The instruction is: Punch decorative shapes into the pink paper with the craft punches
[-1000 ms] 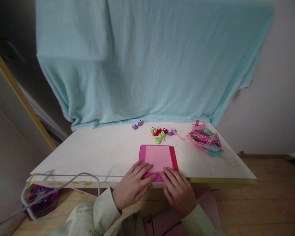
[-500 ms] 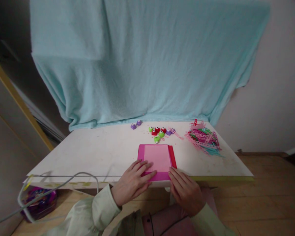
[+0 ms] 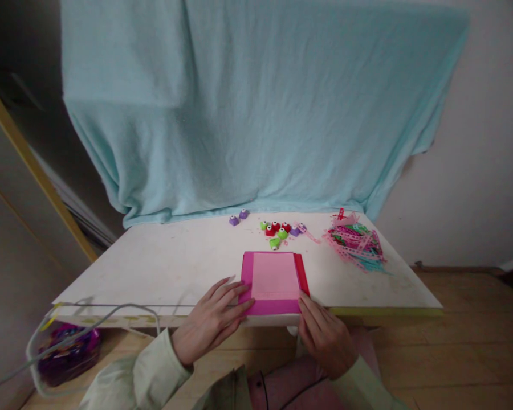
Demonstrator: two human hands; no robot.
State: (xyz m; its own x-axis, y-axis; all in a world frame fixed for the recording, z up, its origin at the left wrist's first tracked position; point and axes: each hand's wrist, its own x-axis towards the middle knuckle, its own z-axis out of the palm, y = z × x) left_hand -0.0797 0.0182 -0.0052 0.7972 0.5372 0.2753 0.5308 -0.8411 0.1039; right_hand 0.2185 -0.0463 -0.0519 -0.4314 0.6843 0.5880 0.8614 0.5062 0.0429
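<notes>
A stack of coloured paper sheets lies at the table's front edge: a light pink sheet (image 3: 274,273) on top, a larger magenta sheet (image 3: 247,279) beneath, and a red sheet (image 3: 302,273) showing along the right side. My left hand (image 3: 211,319) rests at the stack's left front, fingers stretched and slightly spread, tips touching the magenta margin. At the front right corner is my right hand (image 3: 327,336), its fingers together and closed on the edge of the sheets. Its thumb is partly hidden.
Small purple, red and green punches (image 3: 283,233) sit behind the paper. A pile of punched paper strips (image 3: 357,245) lies at the right of the white table (image 3: 154,262). A grey cable (image 3: 123,307) loops at the front left. A blue cloth (image 3: 256,114) hangs behind.
My left hand has slid left off the light pink sheet to the magenta margin. My right hand stays at the front right corner. The view has shifted slightly.
</notes>
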